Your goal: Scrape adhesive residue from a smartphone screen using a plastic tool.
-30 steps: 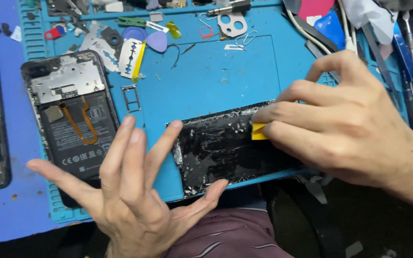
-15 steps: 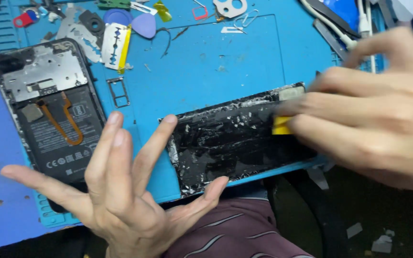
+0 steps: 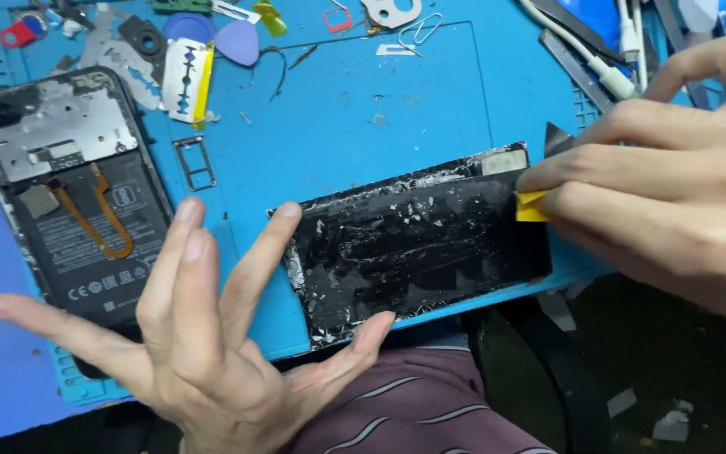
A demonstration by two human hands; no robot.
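Phone repair bench, small electronics workshop by the look of it. Blue silicone work mat w/ moulded parts slots (image 3: 363, 109) covers the desk. On it: opened black smartphone w/ exposed battery & orange flex cable (image 3: 73, 202), stripped black glue-smeared screen panel (image 3: 413, 244), steel razor blade w/ yellow edge guard (image 3: 185, 80), purple plastic pry picks (image 3: 233, 40), metal SIM tray (image 3: 195, 164), small metal shield plates etc.

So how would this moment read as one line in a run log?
left hand: braces black panel end, fingers spread | right hand: pinches yellow pick at panel's other end | opened phone: lies aside on blue mat
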